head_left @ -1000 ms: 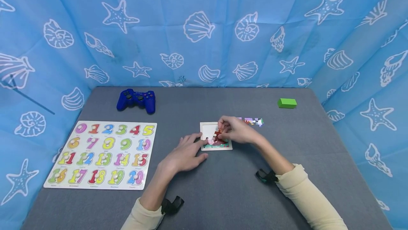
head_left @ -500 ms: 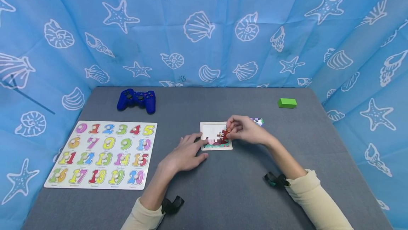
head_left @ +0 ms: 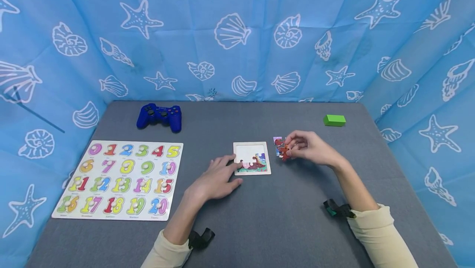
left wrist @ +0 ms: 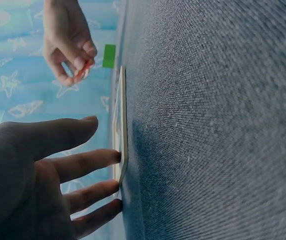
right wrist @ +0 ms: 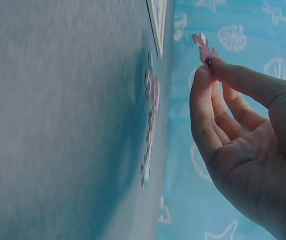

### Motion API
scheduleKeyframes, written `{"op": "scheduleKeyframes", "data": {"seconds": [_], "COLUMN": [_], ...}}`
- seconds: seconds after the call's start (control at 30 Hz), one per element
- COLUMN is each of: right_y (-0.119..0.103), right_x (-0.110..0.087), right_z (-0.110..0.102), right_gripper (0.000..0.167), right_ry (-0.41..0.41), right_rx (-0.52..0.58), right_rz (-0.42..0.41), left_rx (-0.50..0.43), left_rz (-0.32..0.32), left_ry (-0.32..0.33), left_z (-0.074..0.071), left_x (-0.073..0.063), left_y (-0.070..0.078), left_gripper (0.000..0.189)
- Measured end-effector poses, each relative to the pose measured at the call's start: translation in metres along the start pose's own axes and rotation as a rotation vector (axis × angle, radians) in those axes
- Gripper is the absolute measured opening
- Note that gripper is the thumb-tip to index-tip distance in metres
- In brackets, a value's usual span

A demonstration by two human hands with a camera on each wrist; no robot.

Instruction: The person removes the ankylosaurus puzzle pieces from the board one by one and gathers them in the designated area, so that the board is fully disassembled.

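Right hand point(head_left: 311, 148) pinches a knobbly reddish jigsaw piece point(head_left: 285, 152) in its fingertips, lifted off the woven grey surface point(head_left: 267, 222) by some loose pieces point(head_left: 277, 140). Squarish pale puzzle tray point(head_left: 245, 151), part filled, no real long axis, sits just left of it; left hand point(head_left: 216, 180)'s nearer, open-fingered, holding nothing, touching its edge

The grey, fabric-textured worktop point(head_left: 282, 218) carries a blue game controller point(head_left: 159, 116) near its far left corner, with a wooden number puzzle board point(head_left: 131, 177) just in front. A framed jigsaw tray point(head_left: 245, 151) lies near the middle, loose jigsaw pieces point(head_left: 277, 140) just to its right, and a green rectangular block point(head_left: 334, 120) at far right.
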State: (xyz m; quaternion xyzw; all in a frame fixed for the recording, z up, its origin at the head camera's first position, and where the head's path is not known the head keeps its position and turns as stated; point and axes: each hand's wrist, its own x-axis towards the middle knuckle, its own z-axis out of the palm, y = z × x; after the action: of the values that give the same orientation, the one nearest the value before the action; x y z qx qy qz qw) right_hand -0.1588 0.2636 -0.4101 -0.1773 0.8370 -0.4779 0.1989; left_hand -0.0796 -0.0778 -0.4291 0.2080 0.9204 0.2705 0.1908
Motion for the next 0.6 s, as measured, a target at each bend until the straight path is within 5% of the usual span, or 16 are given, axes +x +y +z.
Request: {"op": "scheduleKeyframes", "data": {"seconds": [0.6], "right_y": [0.023], "right_x": [0.004], "right_z": [-0.016], "right_gripper": [0.025], "right_ry": [0.036], "right_rx": [-0.151], "right_rz": [0.068], "left_rx": [0.004], "left_rz": [-0.005], "left_ry": [0.002], "left_z": [0.001], "left_x": [0.0], "left_y": [-0.001], "left_gripper": [0.054]}}
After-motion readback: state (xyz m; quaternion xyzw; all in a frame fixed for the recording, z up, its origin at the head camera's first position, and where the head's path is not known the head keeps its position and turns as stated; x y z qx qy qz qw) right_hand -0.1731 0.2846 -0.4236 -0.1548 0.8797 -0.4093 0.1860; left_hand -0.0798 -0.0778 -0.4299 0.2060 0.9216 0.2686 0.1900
